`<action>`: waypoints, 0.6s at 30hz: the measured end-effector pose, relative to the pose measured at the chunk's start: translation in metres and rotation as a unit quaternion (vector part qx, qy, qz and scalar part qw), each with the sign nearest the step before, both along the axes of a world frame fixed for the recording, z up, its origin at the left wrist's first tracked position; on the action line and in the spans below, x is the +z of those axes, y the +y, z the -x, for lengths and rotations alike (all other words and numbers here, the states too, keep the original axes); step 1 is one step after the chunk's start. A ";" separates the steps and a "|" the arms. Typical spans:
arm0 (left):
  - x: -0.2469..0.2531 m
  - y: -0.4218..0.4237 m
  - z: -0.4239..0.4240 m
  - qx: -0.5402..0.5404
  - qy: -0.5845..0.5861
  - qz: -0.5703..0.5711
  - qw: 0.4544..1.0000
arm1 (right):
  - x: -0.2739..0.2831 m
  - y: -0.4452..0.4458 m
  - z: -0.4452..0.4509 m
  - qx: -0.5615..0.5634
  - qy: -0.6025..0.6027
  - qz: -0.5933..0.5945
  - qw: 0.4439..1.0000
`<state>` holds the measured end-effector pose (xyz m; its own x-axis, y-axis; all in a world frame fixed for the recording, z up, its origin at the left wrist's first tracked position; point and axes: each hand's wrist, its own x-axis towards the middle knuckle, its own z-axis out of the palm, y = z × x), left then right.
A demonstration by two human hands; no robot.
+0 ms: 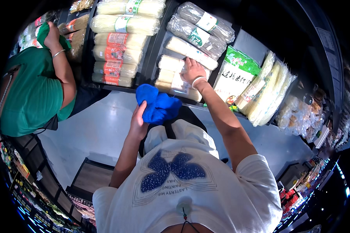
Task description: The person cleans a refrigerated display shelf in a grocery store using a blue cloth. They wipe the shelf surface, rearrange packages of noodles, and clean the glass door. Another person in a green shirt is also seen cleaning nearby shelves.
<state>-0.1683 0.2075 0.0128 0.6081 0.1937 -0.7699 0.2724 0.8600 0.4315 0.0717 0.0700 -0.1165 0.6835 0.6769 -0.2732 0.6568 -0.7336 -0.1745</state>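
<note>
A bunched blue cloth (157, 104) is held in my left hand (139, 121), in front of the shelf's front edge. My right hand (195, 71) rests with its fingers spread on packs of pale dried noodles (170, 76) on the shelf. Just beyond its fingertips lies a long white pack of noodles (191, 52). Farther back are clear-wrapped bundles of greyish noodles (202, 35) with green and white labels. To the right of my right hand stands a green and white bag (236, 75) bearing writing.
Orange-banded noodle bundles (116, 58) lie left of a dark shelf divider (151, 52). At the far left a person in a green top (36, 90) holds a green cloth (43, 34) at the shelf. Long pale noodle packs (268, 93) lean at the right. A low dark stand (92, 177) is behind.
</note>
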 end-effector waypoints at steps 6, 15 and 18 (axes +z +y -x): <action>0.011 0.012 -0.024 0.048 -0.065 -0.005 0.997 | 0.039 -0.012 -0.023 0.000 0.132 -0.054 0.990; 0.057 -0.042 -0.087 -0.328 -0.154 -0.776 0.517 | 0.123 -0.048 0.071 -0.063 0.362 -0.455 0.811; 0.058 -0.037 -0.096 -0.258 -0.110 -0.830 0.482 | 0.172 -0.050 0.074 -0.131 0.401 -0.392 0.817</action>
